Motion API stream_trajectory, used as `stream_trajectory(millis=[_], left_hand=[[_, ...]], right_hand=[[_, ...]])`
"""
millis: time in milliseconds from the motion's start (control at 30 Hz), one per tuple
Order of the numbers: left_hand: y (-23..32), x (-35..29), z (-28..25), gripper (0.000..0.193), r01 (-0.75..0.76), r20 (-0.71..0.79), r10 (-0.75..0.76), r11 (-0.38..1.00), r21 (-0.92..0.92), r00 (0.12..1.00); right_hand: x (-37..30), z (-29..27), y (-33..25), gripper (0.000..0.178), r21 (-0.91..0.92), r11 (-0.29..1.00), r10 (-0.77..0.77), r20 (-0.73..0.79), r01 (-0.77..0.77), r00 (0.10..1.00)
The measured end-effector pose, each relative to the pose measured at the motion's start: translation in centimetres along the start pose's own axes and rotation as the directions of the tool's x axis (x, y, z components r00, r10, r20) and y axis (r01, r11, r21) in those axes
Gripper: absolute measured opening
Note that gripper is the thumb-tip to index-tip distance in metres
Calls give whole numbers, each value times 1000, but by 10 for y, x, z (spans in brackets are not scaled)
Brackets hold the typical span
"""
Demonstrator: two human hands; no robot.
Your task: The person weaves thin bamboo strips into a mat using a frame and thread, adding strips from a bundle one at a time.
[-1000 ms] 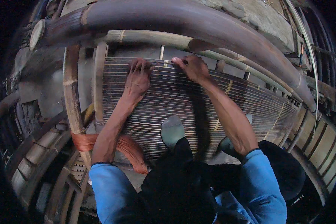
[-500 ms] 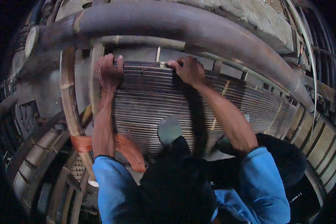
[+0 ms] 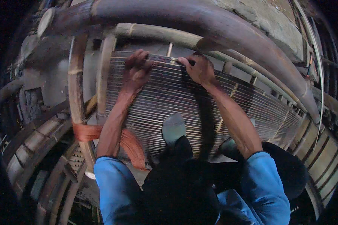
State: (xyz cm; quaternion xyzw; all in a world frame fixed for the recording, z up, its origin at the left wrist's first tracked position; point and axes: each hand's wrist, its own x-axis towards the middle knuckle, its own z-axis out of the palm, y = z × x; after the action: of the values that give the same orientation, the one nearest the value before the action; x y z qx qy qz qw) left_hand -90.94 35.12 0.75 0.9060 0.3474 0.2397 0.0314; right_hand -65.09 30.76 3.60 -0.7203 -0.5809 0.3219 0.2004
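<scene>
A screen of thin, closely spaced slats stretches wide in front of me, crossed by a few pale bindings. At its far edge, left of centre, my left hand has its fingers curled closed; whatever they hold is hidden. A little to the right, my right hand pinches the screen's top edge between thumb and bent fingers, beside a short pale peg. Between the two hands the edge shows a thin reddish-dark strand, too small to make out well. My shoe is in front of the lower slats.
A thick bamboo pole arches across the far side, with a thinner pole below it. An upright bamboo post on the left carries a bundle of orange strands. Split bamboo slats lie at the right.
My left hand has slid right along the screen's far edge, away from its left end and closer to my right hand. My right hand keeps its pinch. The view has shifted slightly.
</scene>
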Motion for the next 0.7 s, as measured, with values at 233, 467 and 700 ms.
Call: stream_trajectory(millis=[233,467,700], left_hand=[[43,18,-37,16,498,360,-360,746,-443,860],[35,2,-136,21,784,660,-481,554,-282,577],[0,-20,-179,20,781,449,-683,300,-547,577]], right_hand=[[6,15,11,36,-4,996,-85,25,85,996],[14,5,14,48,-5,996,83,156,-84,984],[9,17,30,49,-100,993,55,-11,-56,998]])
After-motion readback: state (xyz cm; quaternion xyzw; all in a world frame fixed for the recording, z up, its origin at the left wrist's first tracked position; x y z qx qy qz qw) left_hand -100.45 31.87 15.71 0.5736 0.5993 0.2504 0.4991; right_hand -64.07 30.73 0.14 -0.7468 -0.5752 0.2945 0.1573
